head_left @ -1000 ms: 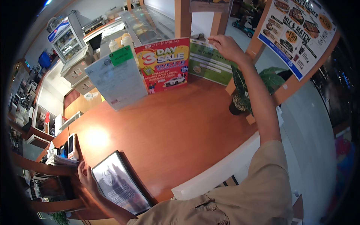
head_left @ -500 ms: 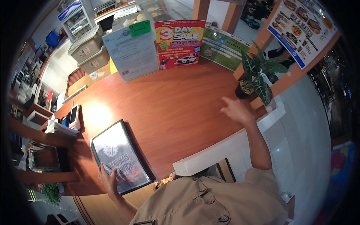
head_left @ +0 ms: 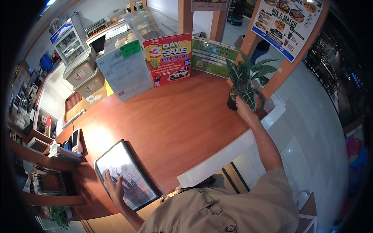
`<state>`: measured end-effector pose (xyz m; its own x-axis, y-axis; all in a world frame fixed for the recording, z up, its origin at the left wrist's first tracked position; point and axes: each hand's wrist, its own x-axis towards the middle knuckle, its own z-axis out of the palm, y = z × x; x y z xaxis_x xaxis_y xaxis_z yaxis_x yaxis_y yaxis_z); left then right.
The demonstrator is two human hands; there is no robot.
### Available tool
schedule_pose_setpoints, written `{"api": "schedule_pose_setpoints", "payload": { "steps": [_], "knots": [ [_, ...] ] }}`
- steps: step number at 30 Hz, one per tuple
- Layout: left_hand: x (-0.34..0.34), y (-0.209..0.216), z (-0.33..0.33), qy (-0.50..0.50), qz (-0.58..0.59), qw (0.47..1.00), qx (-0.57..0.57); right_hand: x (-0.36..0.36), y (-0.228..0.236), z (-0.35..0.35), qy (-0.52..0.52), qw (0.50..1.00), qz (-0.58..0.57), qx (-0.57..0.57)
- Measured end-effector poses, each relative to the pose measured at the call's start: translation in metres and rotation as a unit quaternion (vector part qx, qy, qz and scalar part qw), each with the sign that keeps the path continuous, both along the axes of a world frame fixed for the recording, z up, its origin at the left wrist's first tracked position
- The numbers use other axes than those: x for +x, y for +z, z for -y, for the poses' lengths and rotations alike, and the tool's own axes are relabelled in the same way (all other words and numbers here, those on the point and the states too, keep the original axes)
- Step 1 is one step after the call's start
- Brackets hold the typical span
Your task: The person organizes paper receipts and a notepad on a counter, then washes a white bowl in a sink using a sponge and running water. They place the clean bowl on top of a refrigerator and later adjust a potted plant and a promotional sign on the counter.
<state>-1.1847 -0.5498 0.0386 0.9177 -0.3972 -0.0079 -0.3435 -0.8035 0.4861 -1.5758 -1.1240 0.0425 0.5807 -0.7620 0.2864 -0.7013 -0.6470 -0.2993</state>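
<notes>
My left hand [head_left: 114,186] lies with fingers spread on a black-edged menu folder [head_left: 134,184], whose clear cover reflects the light, at the left front of the counter. At the counter's right end, my right hand [head_left: 245,110] is closed on the rim of a small black plant pot [head_left: 232,103]. Pebbles fill its top, and dark green leaves with pale veins [head_left: 248,73] rise over it. Some of my right fingers are hidden by the pot and leaves.
Beyond the wooden counter [head_left: 163,120] stand a document holder [head_left: 125,73], a red sale sign [head_left: 169,60] and a green sign [head_left: 211,58]. A handheld card terminal [head_left: 77,140] sits by papers at left. A poster [head_left: 287,25] hangs on the orange post at right.
My right hand has reached the plant pot from just short of it and closed on its rim. My left hand stays on the menu folder. The view has shifted.
</notes>
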Motion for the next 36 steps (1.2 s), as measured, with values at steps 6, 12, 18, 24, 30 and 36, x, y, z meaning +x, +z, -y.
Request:
{"api": "schedule_pose_setpoints", "payload": {
  "steps": [6, 12, 18, 24, 30, 36],
  "knots": [
    [0.000, 0.000, 0.005, -0.018, -0.013, 1.000, 0.000, 0.004, 0.005, -0.038, 0.001, 0.995, -0.041, -0.095],
    [-0.003, 0.005, 0.012, -0.035, 0.012, 0.999, -0.015, 0.007, 0.034, -0.060, -0.024, 0.989, -0.029, -0.141],
    [-0.018, 0.023, 0.024, -0.055, 0.033, 0.998, -0.021, 0.025, 0.063, -0.134, -0.024, 0.999, 0.035, -0.033],
    [-0.036, 0.058, 0.062, -0.140, 0.043, 0.982, -0.116, 0.068, 0.074, -0.204, 0.072, 0.995, 0.069, 0.030],
    [-0.062, 0.082, 0.081, -0.236, 0.032, 0.953, -0.186, 0.085, 0.076, -0.227, 0.135, 0.970, 0.197, 0.033],
    [-0.085, 0.080, 0.084, -0.331, -0.027, 0.922, -0.199, 0.097, 0.073, -0.252, 0.175, 0.971, 0.148, 0.063]
  ]
}}
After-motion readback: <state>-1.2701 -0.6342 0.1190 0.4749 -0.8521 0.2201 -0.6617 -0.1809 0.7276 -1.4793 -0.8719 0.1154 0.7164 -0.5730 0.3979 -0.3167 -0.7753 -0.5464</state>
